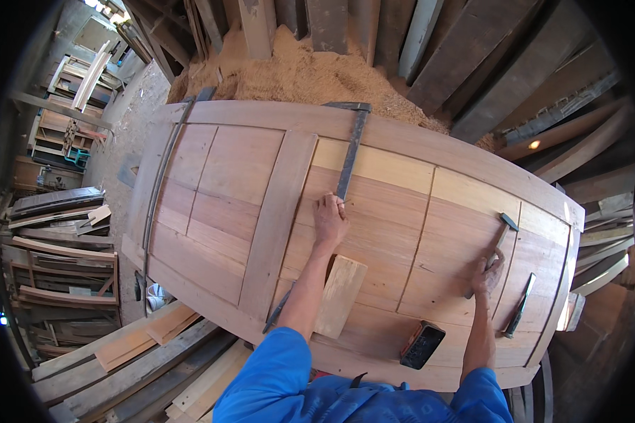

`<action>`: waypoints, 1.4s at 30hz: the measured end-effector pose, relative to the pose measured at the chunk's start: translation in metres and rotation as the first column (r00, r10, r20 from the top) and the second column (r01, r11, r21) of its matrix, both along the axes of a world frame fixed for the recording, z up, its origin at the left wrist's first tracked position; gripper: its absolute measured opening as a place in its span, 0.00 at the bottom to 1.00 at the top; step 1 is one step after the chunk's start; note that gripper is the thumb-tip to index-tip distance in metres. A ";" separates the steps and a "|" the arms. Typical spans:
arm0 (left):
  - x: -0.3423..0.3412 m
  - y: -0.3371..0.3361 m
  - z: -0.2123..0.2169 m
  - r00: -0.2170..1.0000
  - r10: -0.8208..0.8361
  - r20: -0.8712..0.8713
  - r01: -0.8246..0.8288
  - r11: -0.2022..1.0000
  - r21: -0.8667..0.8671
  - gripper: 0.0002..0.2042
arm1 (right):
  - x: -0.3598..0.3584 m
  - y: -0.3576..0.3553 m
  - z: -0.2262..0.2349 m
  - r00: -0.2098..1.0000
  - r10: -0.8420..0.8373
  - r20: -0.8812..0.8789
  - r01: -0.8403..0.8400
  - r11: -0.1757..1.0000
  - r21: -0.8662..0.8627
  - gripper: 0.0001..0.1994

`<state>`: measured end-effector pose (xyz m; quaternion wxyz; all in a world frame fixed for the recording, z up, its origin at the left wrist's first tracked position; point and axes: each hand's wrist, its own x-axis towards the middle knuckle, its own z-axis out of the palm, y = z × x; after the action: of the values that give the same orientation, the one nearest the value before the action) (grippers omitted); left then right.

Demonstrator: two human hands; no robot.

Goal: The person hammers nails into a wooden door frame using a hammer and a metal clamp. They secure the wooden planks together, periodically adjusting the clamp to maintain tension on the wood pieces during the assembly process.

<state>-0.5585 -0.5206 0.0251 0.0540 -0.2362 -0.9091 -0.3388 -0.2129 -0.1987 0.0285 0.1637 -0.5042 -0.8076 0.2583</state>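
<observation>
Lying flat across the workshop is a big panelled wooden door (247, 190), and everything else sits on it or around it. Behind the door's far edge a heap of sawdust (310, 74) banks up against leaning planks. A long dark metal clamp bar (351, 151) runs across the door from its far edge toward the near one. The person's left hand (329, 220) presses down on the door's middle, fingers bunched right at the bar, touching it; whether they grip it I cannot tell. A short loose wooden block (340, 295) rests on the door just nearer than that hand, beside the forearm. Toward the door's right end, the right hand (488, 273) is wrapped around the handle of a hammer (499, 240), its head resting on the wood. A chisel (520, 304) lies right of that hand, and a small dark block (422, 344) sits near the door's near edge
</observation>
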 end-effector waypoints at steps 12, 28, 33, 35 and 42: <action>0.044 -0.085 0.023 0.880 0.143 0.454 -0.198 0.977 0.077 0.05 | -0.147 -0.101 0.057 0.923 0.351 0.159 -0.373 0.917 0.142 0.16; 0.071 -0.109 0.035 0.848 0.040 0.528 -0.101 0.991 0.087 0.07 | -0.284 -0.265 0.003 0.911 0.390 -0.132 -0.398 0.753 -0.524 0.16; 0.078 -0.109 0.046 0.848 -0.021 0.530 -0.047 0.992 0.115 0.07 | -0.289 -0.260 0.019 0.858 0.514 0.001 -0.439 0.734 -0.518 0.17; 0.090 -0.106 0.053 0.913 -0.093 0.396 0.049 0.992 0.120 0.06 | -0.292 -0.262 0.021 0.872 0.485 0.062 -0.387 0.761 -0.520 0.18; 0.086 -0.104 0.038 0.912 -0.015 0.409 -0.039 0.992 0.123 0.06 | -0.290 -0.270 0.016 0.838 0.534 0.112 -0.448 0.790 -0.418 0.14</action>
<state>-0.4726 -0.6251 0.0634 -0.1204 -0.1503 -0.8781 -0.4381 -0.5025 -0.4686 0.0444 -0.1010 -0.3232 -0.8594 0.3832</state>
